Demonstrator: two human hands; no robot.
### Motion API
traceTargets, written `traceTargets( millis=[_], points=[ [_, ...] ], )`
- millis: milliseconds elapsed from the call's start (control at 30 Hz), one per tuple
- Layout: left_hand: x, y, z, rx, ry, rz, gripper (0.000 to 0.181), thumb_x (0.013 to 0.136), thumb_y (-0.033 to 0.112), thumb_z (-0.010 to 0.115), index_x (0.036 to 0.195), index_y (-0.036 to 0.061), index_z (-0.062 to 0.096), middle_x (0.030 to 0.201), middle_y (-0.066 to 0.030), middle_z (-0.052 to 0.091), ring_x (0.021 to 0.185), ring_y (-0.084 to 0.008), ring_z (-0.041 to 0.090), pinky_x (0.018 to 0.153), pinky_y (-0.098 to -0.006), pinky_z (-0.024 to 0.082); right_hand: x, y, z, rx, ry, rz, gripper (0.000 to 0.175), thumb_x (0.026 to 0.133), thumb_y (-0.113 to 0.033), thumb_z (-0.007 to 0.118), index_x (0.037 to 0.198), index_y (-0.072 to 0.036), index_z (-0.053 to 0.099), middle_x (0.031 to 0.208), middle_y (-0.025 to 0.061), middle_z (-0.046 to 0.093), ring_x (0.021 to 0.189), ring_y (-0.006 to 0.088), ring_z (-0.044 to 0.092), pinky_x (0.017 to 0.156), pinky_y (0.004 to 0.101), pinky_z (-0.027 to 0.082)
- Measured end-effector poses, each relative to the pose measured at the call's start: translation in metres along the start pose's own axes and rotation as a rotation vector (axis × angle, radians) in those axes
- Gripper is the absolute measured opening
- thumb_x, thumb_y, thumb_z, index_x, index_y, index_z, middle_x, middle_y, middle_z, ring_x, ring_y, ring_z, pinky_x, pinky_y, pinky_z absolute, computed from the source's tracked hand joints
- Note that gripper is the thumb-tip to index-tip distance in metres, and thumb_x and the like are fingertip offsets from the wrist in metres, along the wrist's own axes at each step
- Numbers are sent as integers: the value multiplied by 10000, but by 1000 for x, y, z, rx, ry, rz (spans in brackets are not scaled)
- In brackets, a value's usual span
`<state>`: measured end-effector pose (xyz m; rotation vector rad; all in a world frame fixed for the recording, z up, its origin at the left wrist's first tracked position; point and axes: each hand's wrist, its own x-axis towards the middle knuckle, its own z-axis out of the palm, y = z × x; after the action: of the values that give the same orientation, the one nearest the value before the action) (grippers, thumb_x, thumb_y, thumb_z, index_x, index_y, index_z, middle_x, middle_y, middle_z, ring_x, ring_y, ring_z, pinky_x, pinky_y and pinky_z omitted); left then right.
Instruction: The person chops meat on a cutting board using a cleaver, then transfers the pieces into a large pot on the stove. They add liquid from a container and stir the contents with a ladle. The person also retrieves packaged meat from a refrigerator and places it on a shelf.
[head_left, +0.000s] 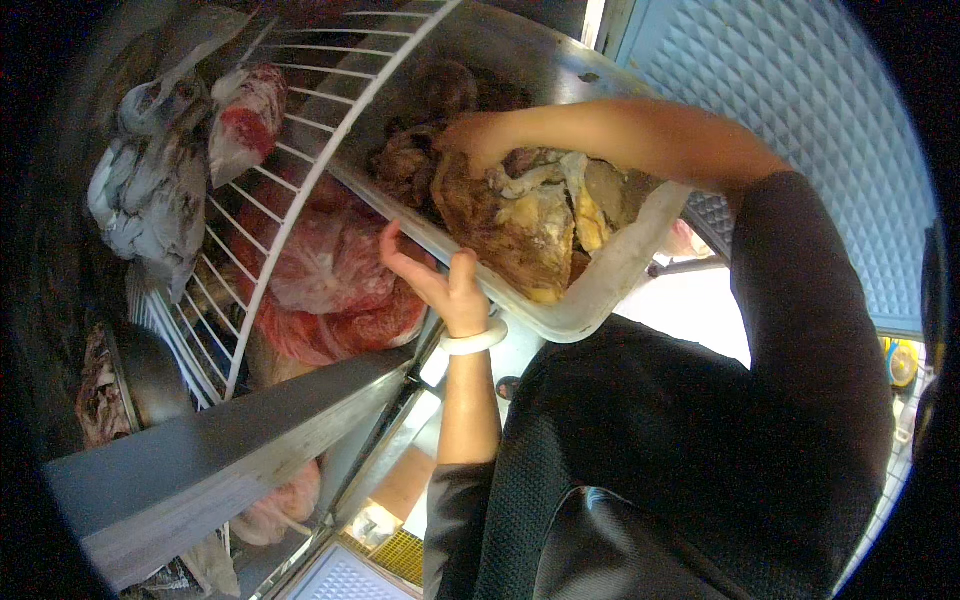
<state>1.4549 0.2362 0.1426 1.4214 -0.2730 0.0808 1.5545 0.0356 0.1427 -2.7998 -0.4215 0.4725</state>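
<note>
A deep, pale-rimmed tub (600, 289) juts from an open refrigerator, tilted in my view. Inside lie brown and yellowish pieces of meat (517, 232). My left hand (454, 292), with a white bangle (474, 339) on its wrist, is at the tub's near long side. Its thumb meets the rim and one finger stretches out along the outside; the other fingers are hidden. My right arm crosses over the tub, and my right hand (469, 142) is down among the meat. Blur and shadow hide its fingertips.
A white wire shelf (289, 214) curves along the left, with bagged meat (154, 187) on it. Red meat in clear plastic (330, 270) sits below. A grey divider (225, 450) crosses the lower left. The textured blue door panel (795, 112) stands at the right.
</note>
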Motion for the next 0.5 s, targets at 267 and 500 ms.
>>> traceTargets(
  millis=[267,500],
  points=[
    [8,5,2,-15,1,-20,731,583,63,509,1277,-6,289,1275,-171,320,1183,-285,320,1047,-357,194,-70,-31,-48,115,361,-81,527,565,-133,672,1072,-58,548,824,205,627,804,372,615,687,434,495],
    [8,-8,-2,-58,-10,1,722,589,89,511,1274,2,302,1269,-167,333,1180,-285,326,1044,-361,197,-83,-30,-93,-61,625,-272,482,674,-101,617,1147,-67,531,806,202,627,735,344,633,649,407,523]
  ],
)
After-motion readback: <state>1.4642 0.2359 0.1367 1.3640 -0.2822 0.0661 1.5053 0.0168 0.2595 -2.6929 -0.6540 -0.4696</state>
